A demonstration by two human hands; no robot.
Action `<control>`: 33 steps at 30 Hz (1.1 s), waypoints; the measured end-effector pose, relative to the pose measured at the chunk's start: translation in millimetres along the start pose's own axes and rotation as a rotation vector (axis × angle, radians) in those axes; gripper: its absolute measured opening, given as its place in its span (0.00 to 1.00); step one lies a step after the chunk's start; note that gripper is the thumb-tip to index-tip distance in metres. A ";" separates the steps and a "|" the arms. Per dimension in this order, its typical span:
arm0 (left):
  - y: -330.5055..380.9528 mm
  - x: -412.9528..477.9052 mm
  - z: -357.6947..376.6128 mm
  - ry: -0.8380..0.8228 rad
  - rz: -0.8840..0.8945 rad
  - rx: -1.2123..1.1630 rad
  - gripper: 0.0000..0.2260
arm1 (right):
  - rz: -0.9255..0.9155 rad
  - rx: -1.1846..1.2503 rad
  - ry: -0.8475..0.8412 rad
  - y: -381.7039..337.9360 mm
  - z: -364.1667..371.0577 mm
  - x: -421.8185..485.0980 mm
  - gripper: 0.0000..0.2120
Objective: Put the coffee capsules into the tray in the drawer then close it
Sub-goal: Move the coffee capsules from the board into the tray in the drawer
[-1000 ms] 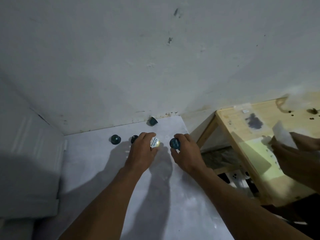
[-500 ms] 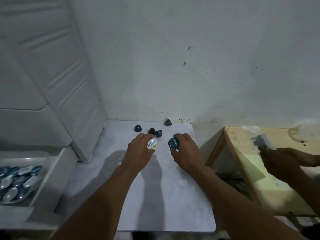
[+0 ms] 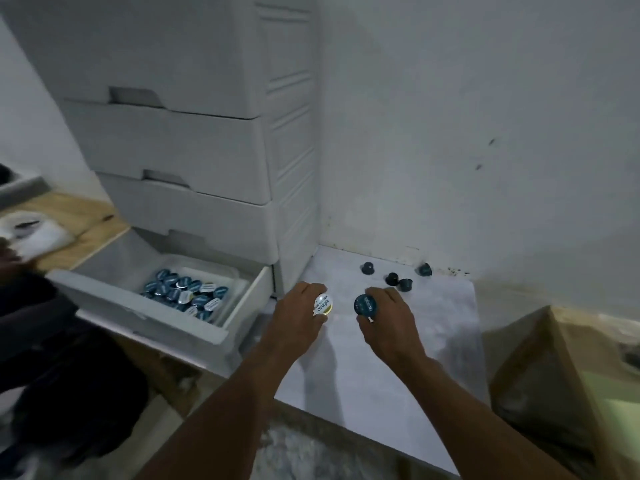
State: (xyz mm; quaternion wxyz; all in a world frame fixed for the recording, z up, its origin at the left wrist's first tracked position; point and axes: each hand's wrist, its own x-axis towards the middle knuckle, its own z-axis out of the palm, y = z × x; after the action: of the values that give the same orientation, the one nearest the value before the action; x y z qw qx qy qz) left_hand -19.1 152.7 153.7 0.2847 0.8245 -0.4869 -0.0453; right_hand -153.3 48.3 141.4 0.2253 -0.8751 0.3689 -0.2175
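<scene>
My left hand (image 3: 299, 317) grips a coffee capsule with a white and yellow lid (image 3: 323, 304). My right hand (image 3: 389, 320) holds a capsule with a dark blue lid (image 3: 365, 304). Both hover over the white table top (image 3: 433, 341). Several dark capsules lie near the wall: one (image 3: 367, 268), two together (image 3: 398, 281), one in the corner (image 3: 424, 269). To the left the bottom drawer (image 3: 194, 327) of a white plastic cabinet stands pulled out. Its white tray (image 3: 239, 275) holds many blue-lidded capsules (image 3: 185, 294).
The cabinet (image 3: 194, 140) has three shut drawers above the pulled-out one. A wooden table (image 3: 588, 368) stands at the right. At the far left another person's dark sleeve (image 3: 27, 306) and a white object (image 3: 34, 233) lie over a wooden surface.
The view has swung left, bringing the cabinet and its pulled-out drawer into sight. Both hands keep their capsules and have lifted back from the loose capsules by the wall.
</scene>
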 end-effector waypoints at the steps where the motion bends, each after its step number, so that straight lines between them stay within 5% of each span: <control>1: -10.2 -4.3 -9.6 0.013 -0.019 0.005 0.21 | -0.020 0.005 -0.005 -12.5 6.9 1.7 0.23; 11: -153.8 -29.7 -109.0 0.122 -0.114 0.064 0.18 | -0.188 0.064 -0.038 -157.8 101.9 26.6 0.16; 19: -270.4 -26.3 -188.3 0.127 -0.078 0.113 0.15 | -0.084 0.116 -0.021 -262.4 179.1 37.2 0.18; 33: -368.2 60.7 -205.8 0.010 -0.066 0.050 0.21 | 0.025 0.051 -0.090 -301.4 256.9 116.5 0.18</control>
State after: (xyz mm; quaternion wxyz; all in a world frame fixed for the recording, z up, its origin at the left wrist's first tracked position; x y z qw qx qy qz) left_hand 371.1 323.9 148.5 0.2650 0.8472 -0.4589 -0.0383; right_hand 226.1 210.5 127.1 0.2667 -0.8733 0.3636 -0.1844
